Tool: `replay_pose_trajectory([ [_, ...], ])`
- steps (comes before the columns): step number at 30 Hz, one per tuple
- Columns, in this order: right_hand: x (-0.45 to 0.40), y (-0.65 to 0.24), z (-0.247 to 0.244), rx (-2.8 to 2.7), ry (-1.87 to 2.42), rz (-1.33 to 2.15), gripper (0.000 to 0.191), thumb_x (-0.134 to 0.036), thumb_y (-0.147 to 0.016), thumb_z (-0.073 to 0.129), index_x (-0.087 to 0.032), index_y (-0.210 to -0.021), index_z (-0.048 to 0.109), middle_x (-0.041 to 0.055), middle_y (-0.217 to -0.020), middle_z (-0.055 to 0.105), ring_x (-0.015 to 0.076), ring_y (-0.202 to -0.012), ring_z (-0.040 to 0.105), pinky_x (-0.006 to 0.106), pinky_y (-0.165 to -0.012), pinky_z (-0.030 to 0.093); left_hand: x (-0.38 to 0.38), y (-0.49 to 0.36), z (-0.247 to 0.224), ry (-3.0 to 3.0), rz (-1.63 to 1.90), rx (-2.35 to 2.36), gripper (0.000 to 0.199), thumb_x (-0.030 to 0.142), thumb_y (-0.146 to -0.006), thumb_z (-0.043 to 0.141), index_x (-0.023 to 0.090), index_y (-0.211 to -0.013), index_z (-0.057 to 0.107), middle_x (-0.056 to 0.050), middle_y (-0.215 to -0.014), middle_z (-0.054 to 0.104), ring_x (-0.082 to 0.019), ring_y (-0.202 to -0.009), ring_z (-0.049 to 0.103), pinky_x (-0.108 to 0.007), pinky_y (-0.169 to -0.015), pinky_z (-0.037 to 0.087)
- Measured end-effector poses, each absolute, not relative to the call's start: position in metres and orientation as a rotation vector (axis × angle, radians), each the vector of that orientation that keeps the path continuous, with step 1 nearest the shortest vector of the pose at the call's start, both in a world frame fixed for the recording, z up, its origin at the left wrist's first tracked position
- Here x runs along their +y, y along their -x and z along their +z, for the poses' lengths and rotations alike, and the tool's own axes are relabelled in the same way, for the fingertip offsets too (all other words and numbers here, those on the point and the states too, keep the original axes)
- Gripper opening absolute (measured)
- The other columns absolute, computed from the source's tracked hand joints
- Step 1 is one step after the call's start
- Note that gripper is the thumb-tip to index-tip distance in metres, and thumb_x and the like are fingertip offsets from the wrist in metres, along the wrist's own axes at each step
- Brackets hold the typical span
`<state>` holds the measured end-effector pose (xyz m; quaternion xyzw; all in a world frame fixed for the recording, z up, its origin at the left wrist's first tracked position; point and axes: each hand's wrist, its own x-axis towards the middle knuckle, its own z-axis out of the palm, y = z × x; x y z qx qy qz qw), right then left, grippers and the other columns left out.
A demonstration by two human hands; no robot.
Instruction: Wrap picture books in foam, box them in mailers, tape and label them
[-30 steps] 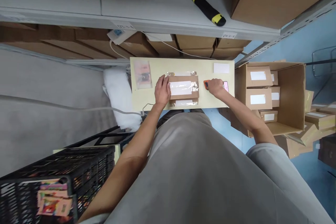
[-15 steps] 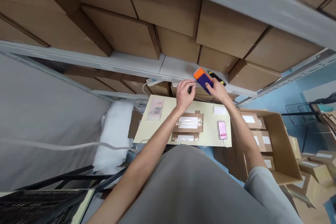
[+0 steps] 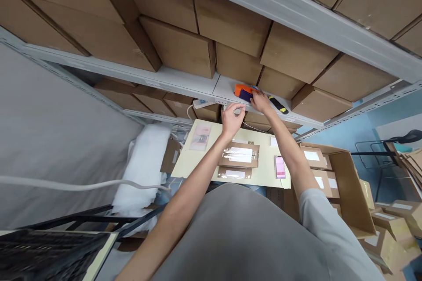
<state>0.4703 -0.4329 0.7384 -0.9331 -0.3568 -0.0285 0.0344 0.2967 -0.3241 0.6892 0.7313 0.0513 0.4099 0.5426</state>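
My right hand (image 3: 260, 100) is closed on an orange-and-purple block-like item (image 3: 243, 91), which is at the grey shelf (image 3: 187, 80); its kind is not clear. Just right of that hand lies a black-and-yellow utility knife (image 3: 278, 104). My left hand (image 3: 232, 118) is raised over the back edge of the table with thumb and fingertips pinched together. What that pinch holds, if anything, is too small to make out. Below the hands, two taped cardboard parcels (image 3: 240, 154) with white labels lie on the pale table (image 3: 184, 162).
Brown cartons (image 3: 178, 46) fill the shelves ahead. A phone (image 3: 280, 167) and a printed sheet (image 3: 200, 136) lie on the table. To the right stands a large open carton (image 3: 351, 184) of parcels; to the left, white wrap (image 3: 135, 167) and a black crate (image 3: 49, 254).
My right hand has moved the orange-and-purple item left and down against the shelf, turning it flatter. My left hand's fingers have drawn into a pinch. The view has shifted slightly.
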Motion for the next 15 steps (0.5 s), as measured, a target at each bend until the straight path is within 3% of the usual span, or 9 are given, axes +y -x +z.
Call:
replay_pose_trajectory([
  [5,-0.438,-0.472,0.724,-0.991,2.719,-0.324,0.053,-0.017,-0.105,0.045,-0.003,-0.155,0.056,0.0307,-0.155,0.066,0.0434,-0.149,0.057,0.069,-0.13,0.041,-0.319,-0.285,0.665,-1.73,0.851,0.134,0.019,0.02,-0.1,0.065,0.022,-0.102,0.083,-0.006,-0.109,0.085,-0.023,-0.107,0.081,-0.036,-0.104,0.063],
  [8,-0.463,-0.448,0.698,-0.887,2.557,-0.498,0.055,-0.024,-0.111,0.039,-0.01,-0.163,0.05,0.0263,-0.163,0.059,0.0399,-0.153,0.054,0.068,-0.132,0.041,-0.311,-0.264,0.627,-1.707,0.749,0.191,0.025,0.02,-0.101,0.06,0.021,-0.105,0.084,-0.007,-0.111,0.086,-0.023,-0.108,0.082,-0.037,-0.104,0.064],
  [11,-0.505,-0.395,0.647,-0.786,2.413,-0.48,0.055,-0.035,-0.116,0.036,-0.019,-0.167,0.048,0.0207,-0.168,0.055,0.0345,-0.161,0.049,0.064,-0.138,0.038,-0.297,-0.226,0.57,-1.682,0.615,0.403,0.021,0.025,-0.099,0.063,0.02,-0.105,0.083,-0.008,-0.109,0.087,-0.024,-0.107,0.082,-0.039,-0.106,0.064],
  [15,-0.558,-0.303,0.567,-0.461,2.38,-0.226,0.061,-0.048,-0.116,0.037,-0.015,-0.166,0.049,0.0237,-0.165,0.058,0.0348,-0.161,0.051,0.062,-0.138,0.04,-0.289,-0.174,0.502,-1.641,0.42,0.679,0.013,0.032,-0.091,0.076,0.02,-0.095,0.079,-0.01,-0.105,0.086,-0.027,-0.104,0.082,-0.044,-0.107,0.066],
])
